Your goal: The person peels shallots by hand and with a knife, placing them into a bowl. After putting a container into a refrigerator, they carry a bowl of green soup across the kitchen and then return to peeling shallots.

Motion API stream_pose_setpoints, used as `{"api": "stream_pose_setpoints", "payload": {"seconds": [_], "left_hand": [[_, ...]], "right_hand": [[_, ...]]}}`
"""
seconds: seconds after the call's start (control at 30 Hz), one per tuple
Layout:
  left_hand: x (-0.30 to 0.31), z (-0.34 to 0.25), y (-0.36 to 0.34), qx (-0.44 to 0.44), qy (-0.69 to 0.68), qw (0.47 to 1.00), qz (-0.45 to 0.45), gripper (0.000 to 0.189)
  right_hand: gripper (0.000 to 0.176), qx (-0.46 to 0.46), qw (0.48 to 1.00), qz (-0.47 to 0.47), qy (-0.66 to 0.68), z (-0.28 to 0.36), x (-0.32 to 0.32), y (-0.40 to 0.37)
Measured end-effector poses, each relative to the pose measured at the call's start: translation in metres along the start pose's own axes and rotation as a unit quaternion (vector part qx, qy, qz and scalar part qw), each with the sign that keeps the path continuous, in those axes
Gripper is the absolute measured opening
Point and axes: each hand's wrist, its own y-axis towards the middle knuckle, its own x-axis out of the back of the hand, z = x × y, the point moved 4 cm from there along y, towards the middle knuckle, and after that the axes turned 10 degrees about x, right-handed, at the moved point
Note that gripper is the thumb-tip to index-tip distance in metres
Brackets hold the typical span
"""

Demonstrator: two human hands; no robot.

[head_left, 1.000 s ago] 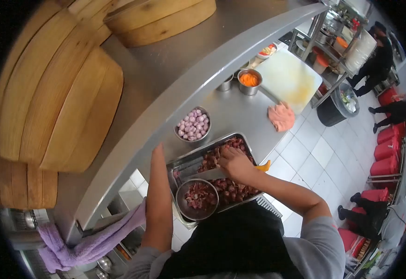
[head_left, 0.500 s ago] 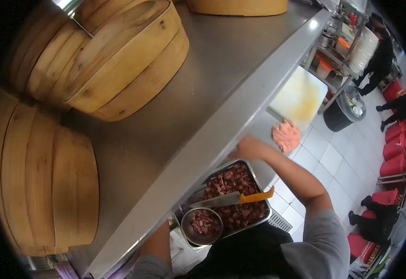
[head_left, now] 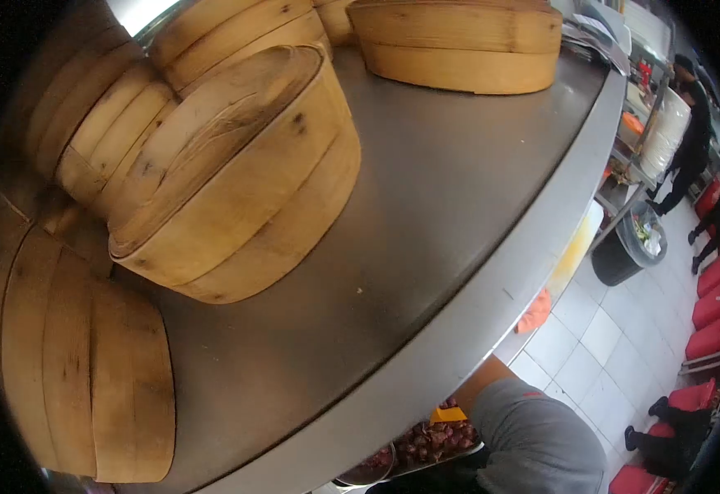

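Both our hands are hidden; we cannot tell how the fingers sit. Beneath the shelf (head_left: pixel 393 272), dark-red pieces (head_left: pixel 431 445) fill the tray (head_left: pixel 464 454), likely light, soft; the yellow handle (head_left: pixel 448 415) looks firmly grippable.

Materials and finishes. The round baskets (head_left: pixel 249 193) are pale wood, satin and mostly smooth on the curved bands, with dark knots and rougher, scuffed rims. The shelf (head_left: pixel 409 198) is dull, brownish-grey metal; its raised edge (head_left: pixel 451 362) is paler, smooth metal with a soft sheen. Below, the bowl (head_left: pixel 367 473) is thin, shiny metal, and the knife handle (head_left: pixel 449 414) is smooth, yellow-orange plastic. The sleeve (head_left: pixel 541 432) is matt grey cloth; the rag (head_left: pixel 534 313) is soft, creased orange cloth. The floor (head_left: pixel 578 337) has smooth, glossy white tiles. The bin (head_left: pixel 619 253) is black plastic, with a shiny, translucent plastic liner (head_left: pixel 650 226).
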Motion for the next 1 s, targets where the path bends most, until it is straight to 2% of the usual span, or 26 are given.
{"api": "stream_pose_setpoints", "payload": {"seconds": [0.6,1.0], "left_hand": [[0.016,0.007,-0.004,-0.053,-0.012,0.998,-0.024,0.053],[0.016,0.027,-0.027,-0.057,0.021,0.998,-0.017,0.054]], "right_hand": [[0.049,0.044,0.998,0.025,-0.031,-0.007,-0.035,0.024],[0.046,0.054,0.998,-0.007,-0.032,0.002,-0.053,-0.019]]}}
